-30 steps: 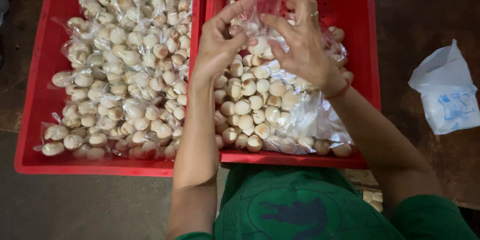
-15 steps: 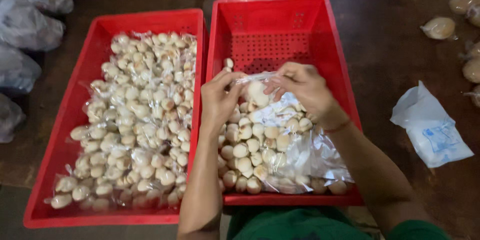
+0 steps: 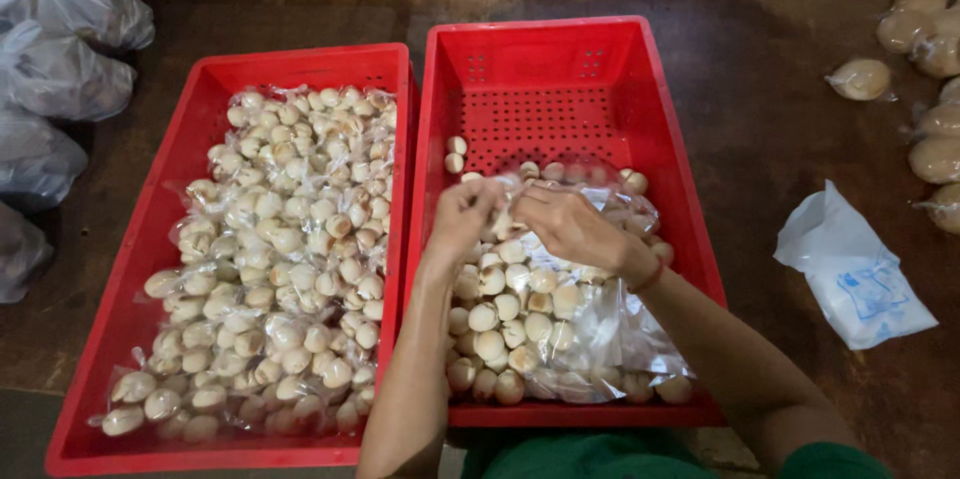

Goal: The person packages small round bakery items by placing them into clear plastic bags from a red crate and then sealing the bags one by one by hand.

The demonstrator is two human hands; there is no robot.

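Head camera view, looking down at a dark brown floor with two red plastic crates side by side. Both hands meet over the right crate [image 3: 690,239]: the left hand [image 3: 462,214] and the right hand [image 3: 565,222] are closed, pinching the top of a clear plastic bag [image 3: 560,339] of small, round, pale cream pieces, perhaps cookies or small buns. That bag lies in the near half of the right crate, whose perforated far end is mostly bare. The left crate [image 3: 140,269] is heaped with similar filled bags. The bag film looks thin, soft and slippery, and the load loose and likely crumbly, so it probably sags and shifts; gathering the film at its mouth seems the surest hold. A flat white plastic packet [image 3: 850,269] lies to the right, with bagged round loaves [image 3: 930,99] beyond.
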